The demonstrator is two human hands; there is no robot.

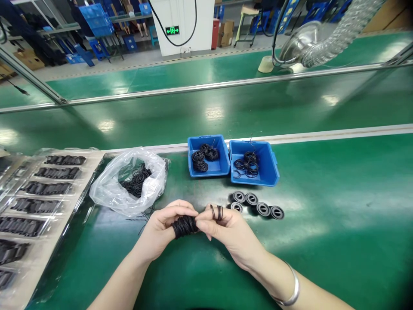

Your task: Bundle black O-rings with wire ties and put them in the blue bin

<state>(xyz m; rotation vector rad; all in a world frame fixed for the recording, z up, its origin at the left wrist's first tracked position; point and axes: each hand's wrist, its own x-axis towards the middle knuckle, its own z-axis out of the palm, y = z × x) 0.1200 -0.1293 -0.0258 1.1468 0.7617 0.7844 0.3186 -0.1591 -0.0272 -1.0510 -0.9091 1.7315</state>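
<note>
My left hand (161, 228) is closed around a stack of black rubber rings (185, 227). At the right end of that stack, the thumb and fingertips of my right hand (230, 230) are pinched together. A few thin black rings (219, 212) are looped around a finger of my right hand. What lies between the right fingertips is too small to make out clearly. Beyond my right hand, several round black parts with a light slot in the middle (263, 209) lie on the green tabletop (322, 241).
Two blue bins (209, 173) (254, 181) hold bundled black rings. Left of them stands a clear plastic bag (106, 193) with more rings. Trays of black parts (41, 226) lie at the far left. A metal rail (193, 88) and flexible duct (342, 36) are farther back.
</note>
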